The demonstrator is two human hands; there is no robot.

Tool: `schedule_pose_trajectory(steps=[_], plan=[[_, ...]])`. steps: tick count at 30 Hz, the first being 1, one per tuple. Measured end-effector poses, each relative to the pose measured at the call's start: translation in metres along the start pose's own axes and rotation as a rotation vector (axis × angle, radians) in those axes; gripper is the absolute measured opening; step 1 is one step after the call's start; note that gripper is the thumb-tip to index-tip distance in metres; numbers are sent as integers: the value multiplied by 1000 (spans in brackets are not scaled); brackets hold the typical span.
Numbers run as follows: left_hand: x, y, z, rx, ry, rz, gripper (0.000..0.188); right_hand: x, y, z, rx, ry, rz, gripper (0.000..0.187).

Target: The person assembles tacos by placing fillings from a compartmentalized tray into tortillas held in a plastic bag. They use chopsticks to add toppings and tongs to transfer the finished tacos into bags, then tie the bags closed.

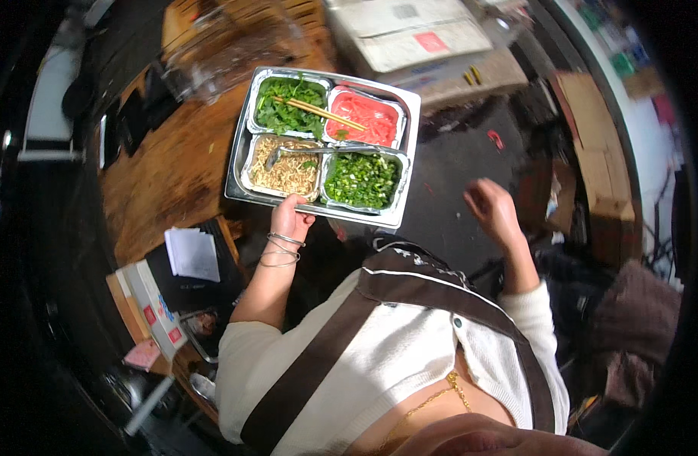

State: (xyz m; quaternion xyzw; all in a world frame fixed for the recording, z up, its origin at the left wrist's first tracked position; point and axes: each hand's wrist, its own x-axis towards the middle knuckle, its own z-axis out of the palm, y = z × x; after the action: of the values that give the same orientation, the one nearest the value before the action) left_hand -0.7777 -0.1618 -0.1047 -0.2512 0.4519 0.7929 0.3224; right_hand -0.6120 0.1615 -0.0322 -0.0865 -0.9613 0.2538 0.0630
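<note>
My left hand (292, 220) grips the near rim of a rectangular metal tray (414, 114), with thumb on top. Inside it sit foil-lined containers of food. Leafy green herbs (284, 114) fill the far left one and pink shreds (372, 114) the far right. Nearer are small tan chopped pieces (292, 182) on the left and chopped green onions (362, 182) on the right. Chopsticks (318, 112) lie across the far two; a metal spoon (277, 157) rests over the near ones. To the right of the tray, my right hand (492, 209) hangs apart with loosely curled fingers, seemingly holding nothing.
A wooden table (166, 175) lies to the left, with clear plastic (235, 57) on its far part. Cardboard boxes (410, 34) stand far ahead. More cardboard (596, 137) leans on the right. White papers (191, 254) and a long box (155, 311) lie at the lower left.
</note>
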Motion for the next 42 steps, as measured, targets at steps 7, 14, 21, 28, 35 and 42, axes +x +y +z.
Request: schedule_pose_trajectory(steps=[7,14,21,28,35,42], plan=[[32,-22,55,98,-344,-244,8,60,-82,4,-551,155,-247,11],[54,26,42,229,-749,-374,7,60,-165,42,-1039,178,107,12],[85,43,30,223,-927,-488,1,65,-228,66,-1043,220,-19,14],[100,73,21,343,-1014,-532,4,67,-271,120,-590,374,-191,30],[106,119,24,555,-1057,-551,5,81,-291,121,-659,283,-209,31],[92,153,32,612,-1052,-608,7,51,-329,76,-615,380,-56,26]])
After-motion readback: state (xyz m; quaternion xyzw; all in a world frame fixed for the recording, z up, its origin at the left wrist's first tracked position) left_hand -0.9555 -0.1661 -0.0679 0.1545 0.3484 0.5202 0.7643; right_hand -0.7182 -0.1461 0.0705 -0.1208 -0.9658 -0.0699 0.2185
